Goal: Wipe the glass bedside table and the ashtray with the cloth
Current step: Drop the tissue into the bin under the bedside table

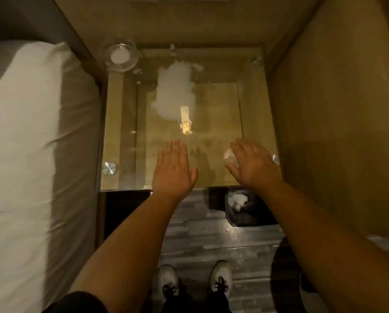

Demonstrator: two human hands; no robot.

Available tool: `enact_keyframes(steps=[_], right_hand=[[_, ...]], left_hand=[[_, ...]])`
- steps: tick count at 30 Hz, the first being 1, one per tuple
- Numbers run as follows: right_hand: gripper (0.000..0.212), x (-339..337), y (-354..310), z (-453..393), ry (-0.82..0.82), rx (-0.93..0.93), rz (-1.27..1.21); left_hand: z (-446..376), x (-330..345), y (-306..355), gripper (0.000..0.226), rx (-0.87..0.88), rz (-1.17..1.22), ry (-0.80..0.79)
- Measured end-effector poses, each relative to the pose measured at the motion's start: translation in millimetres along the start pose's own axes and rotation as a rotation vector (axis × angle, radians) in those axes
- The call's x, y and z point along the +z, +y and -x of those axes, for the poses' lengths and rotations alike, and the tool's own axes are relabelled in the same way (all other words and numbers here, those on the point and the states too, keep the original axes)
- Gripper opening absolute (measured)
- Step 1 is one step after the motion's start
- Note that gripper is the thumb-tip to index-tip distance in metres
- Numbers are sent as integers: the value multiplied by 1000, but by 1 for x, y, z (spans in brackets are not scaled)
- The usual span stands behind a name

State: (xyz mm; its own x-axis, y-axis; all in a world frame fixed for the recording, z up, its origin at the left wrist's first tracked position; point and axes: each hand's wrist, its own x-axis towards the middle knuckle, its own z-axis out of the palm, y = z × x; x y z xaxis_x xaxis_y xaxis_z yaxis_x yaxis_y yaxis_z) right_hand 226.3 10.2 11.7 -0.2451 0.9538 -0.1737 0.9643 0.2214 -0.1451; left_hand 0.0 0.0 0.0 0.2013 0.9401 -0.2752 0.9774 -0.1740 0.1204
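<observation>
The glass bedside table (252, 105) stands between the bed and a wall. A round glass ashtray (121, 56) with something white inside sits on its far left corner. A white cloth (174, 91) lies spread on the glass, left of centre, with small white scraps around it. A short gold and pale object (185, 123) lies at the cloth's near edge. My left hand (173, 168) hovers flat, palm down, over the near edge, fingers apart and empty. My right hand (252, 166) is flat over the near right corner, and a small white scrap (228, 153) shows beside its fingers.
The bed with a white pillow (30, 132) runs along the left. A brown wall (336, 109) closes the right side. A dark waste bin (243, 211) with white paper in it stands on the grey floor under the table's near edge. My shoes (220, 276) are below.
</observation>
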Motion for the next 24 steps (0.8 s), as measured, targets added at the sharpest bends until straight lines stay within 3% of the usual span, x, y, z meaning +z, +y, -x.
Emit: enact_keyframes(steps=[9, 15, 24], right_hand=[[32, 35, 15, 2, 219, -83, -23], [30, 47, 19, -3, 316, -113, -48], [37, 37, 11, 6, 290, -40, -207]], left_hand=[[-13, 35, 10, 73, 13, 26, 130], [-13, 37, 10, 71, 17, 8, 157], [-13, 36, 10, 71, 12, -16, 151]])
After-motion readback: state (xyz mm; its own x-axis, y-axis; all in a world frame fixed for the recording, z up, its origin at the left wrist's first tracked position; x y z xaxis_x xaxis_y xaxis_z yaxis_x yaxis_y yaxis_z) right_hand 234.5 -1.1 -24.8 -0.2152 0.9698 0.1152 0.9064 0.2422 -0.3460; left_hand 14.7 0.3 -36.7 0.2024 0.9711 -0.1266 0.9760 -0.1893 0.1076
